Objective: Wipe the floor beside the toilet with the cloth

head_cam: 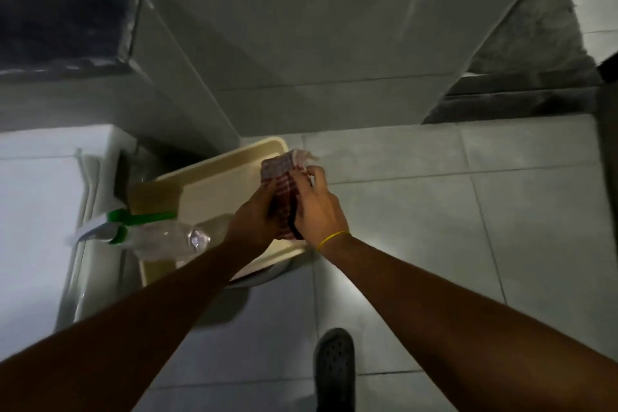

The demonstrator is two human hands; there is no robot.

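A red-and-white checked cloth (280,174), folded into a wad, is gripped between both hands above the right edge of a cream tray (214,177). My left hand (254,222) holds its lower left side. My right hand (317,207), a yellow band on the wrist, clasps its right side with fingers curled over the top. The tray rests on the white toilet (40,211), which fills the left of the view. Pale floor tiles (451,211) stretch to the right of the toilet, lit by a bright patch near my right forearm.
A clear spray bottle (160,237) with a green-and-white trigger head lies on the tray's near end. A dark clog shoe (334,368) stands on the tiles at bottom centre. A white wall or door panel (317,27) rises ahead, with a grey mat (535,43) beyond it at upper right.
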